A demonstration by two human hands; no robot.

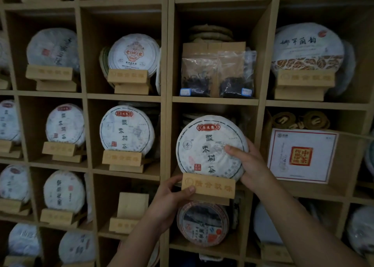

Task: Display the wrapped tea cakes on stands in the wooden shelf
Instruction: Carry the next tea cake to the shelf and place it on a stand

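A round tea cake in white paper with a red label and dark characters stands upright in a small wooden stand. Both are held in front of a middle compartment of the wooden shelf. My left hand grips the stand's left end, thumb on its front face. My right hand holds the cake's right edge, thumb pressed on its face. A stack of more cakes sits dimly behind it in that compartment.
Neighbouring compartments hold wrapped cakes on stands, two bags of loose tea, a white box with a red seal and an empty stand. Below the held stand sits an orange-rimmed cake.
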